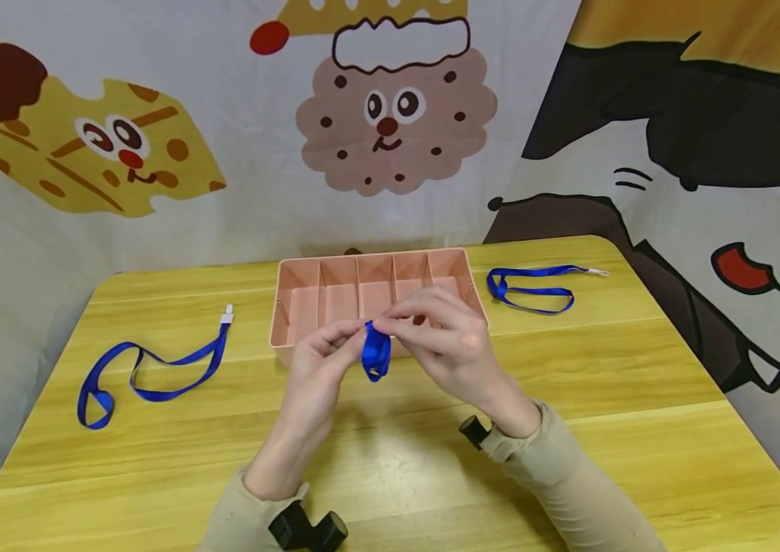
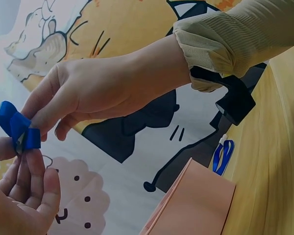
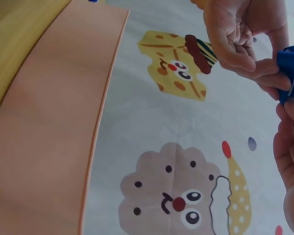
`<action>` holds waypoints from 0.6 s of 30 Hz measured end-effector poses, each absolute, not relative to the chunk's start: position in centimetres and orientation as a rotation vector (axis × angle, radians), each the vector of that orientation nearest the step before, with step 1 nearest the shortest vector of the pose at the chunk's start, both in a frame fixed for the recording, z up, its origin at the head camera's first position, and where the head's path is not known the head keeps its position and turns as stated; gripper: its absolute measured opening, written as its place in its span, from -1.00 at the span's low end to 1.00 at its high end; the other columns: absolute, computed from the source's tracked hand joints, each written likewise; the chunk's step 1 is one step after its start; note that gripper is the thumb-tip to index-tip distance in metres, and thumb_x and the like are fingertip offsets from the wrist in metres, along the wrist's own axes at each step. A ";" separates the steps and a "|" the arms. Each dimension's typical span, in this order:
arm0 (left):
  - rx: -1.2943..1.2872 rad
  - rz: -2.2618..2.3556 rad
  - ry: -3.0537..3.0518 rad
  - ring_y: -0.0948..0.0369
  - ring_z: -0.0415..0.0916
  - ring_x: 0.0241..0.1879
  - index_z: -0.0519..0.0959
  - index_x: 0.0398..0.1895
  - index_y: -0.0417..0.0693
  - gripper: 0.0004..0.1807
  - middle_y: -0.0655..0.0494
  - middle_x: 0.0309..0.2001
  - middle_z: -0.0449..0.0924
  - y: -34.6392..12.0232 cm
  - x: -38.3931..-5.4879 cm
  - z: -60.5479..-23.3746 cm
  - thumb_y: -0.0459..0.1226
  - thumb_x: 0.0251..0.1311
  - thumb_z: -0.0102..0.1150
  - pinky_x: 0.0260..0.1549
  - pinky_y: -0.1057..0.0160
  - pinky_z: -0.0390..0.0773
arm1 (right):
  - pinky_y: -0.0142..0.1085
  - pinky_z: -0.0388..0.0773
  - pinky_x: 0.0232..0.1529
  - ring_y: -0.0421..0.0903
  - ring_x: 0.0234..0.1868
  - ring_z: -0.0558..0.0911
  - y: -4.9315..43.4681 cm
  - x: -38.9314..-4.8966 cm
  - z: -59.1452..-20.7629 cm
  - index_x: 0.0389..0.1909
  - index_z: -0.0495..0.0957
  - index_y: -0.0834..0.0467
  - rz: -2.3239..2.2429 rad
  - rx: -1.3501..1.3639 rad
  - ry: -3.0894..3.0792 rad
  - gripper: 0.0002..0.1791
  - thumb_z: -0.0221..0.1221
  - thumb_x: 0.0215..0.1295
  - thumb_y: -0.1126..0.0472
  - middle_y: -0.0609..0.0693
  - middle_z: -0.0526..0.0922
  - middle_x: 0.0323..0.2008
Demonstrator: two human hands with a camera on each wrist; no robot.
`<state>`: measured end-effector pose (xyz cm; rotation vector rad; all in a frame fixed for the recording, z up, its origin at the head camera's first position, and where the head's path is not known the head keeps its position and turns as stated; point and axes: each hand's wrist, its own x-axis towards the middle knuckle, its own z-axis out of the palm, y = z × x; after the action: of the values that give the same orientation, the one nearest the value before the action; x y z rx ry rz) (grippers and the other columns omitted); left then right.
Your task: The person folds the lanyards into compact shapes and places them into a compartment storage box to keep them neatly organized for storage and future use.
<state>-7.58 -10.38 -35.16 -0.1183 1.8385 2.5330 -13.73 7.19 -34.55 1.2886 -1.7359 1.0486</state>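
Observation:
A blue lanyard [image 1: 376, 356], folded into a small bundle of loops, hangs between both hands above the front rim of the pink box. My left hand [image 1: 319, 372] pinches it between thumb and fingertips from the left. From the right, my right hand [image 1: 452, 345] pinches its top edge. In the left wrist view the folded lanyard [image 2: 19, 129] shows stacked blue loops with a small pale piece among them. Much of the bundle is covered by the fingers in the right wrist view.
The pink box [image 1: 278, 307] has several compartments in a row and stands at the table's back edge. A loosely spread blue lanyard [image 1: 169, 395] with a white clip lies left of it. Another blue lanyard [image 1: 535, 290] lies to its right. A printed cloth [image 1: 224, 230] hangs behind.

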 end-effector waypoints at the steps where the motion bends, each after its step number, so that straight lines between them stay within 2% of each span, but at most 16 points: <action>1: -0.117 2.531 1.844 0.39 0.64 -0.34 0.74 -0.30 0.07 -0.73 0.37 -0.43 0.75 -10.4 -7.6 -35.1 -0.46 0.41 0.15 -0.10 0.37 0.61 | -0.31 0.57 -0.35 0.00 -0.28 0.65 7.3 -13.7 -34.5 -0.26 0.81 0.26 1.029 1.295 -1.740 -0.72 0.16 0.55 0.24 0.14 0.77 -0.33; 7: -0.094 2.526 1.864 0.39 0.66 -0.31 0.76 -0.31 0.13 -0.68 0.39 -0.39 0.77 -10.5 -7.5 -35.1 -0.47 0.42 0.14 -0.11 0.38 0.63 | -0.27 0.59 -0.25 0.03 -0.24 0.66 7.6 -13.7 -34.4 -0.19 0.80 0.24 0.952 1.341 -1.756 -0.74 0.15 0.55 0.25 0.14 0.78 -0.29; 14: 0.049 2.508 1.874 0.42 0.69 -0.20 0.77 -0.36 0.38 -0.51 0.46 -0.33 0.79 -10.9 -7.7 -35.3 -0.47 0.47 0.06 -0.05 0.39 0.64 | -0.26 0.60 -0.23 0.03 -0.23 0.66 7.8 -13.7 -34.2 -0.19 0.80 0.21 0.943 1.344 -1.765 -0.75 0.16 0.55 0.24 0.13 0.77 -0.29; 18: 0.089 2.499 1.879 0.42 0.69 -0.23 0.77 -0.34 0.37 -0.55 0.46 -0.32 0.80 -11.1 -7.6 -35.1 -0.42 0.50 0.08 -0.02 0.37 0.65 | -0.25 0.63 -0.18 0.03 -0.21 0.67 7.9 -13.7 -34.1 -0.19 0.80 0.19 0.937 1.339 -1.770 -0.75 0.15 0.56 0.24 0.12 0.78 -0.28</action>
<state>-7.59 -11.08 -35.13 0.0891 1.8785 2.4992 -13.68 7.86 -34.08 1.3393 -1.7698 0.9371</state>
